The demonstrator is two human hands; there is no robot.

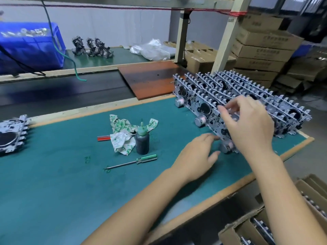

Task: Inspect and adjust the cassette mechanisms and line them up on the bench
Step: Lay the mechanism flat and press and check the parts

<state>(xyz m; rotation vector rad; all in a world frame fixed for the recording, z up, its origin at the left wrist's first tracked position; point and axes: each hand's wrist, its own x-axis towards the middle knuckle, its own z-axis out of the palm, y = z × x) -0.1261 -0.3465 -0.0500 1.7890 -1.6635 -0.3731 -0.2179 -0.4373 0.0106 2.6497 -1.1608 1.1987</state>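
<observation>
Hands work the nearest cassette mechanism (225, 133) into the row: right hand (247, 124) grasping its top, left hand (198, 154) relaxed beside its motor (226, 147); squaring comes next.

A green-matted wooden-edged surface (62, 174) carries rows of upright silver metal cassette mechanisms (203, 96) at two o'clock, a dark oil bottle (142, 142), crumpled patterned cloth (122, 137) and green-handled screwdriver (131, 162) at centre.

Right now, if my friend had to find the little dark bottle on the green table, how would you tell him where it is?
Start at the green bench mat and look to its middle. The little dark bottle stands upright beside a crumpled green-printed rag, just behind a green-handled screwdriver. It is the only thing there with a green cap and a thin needle tip.
</observation>
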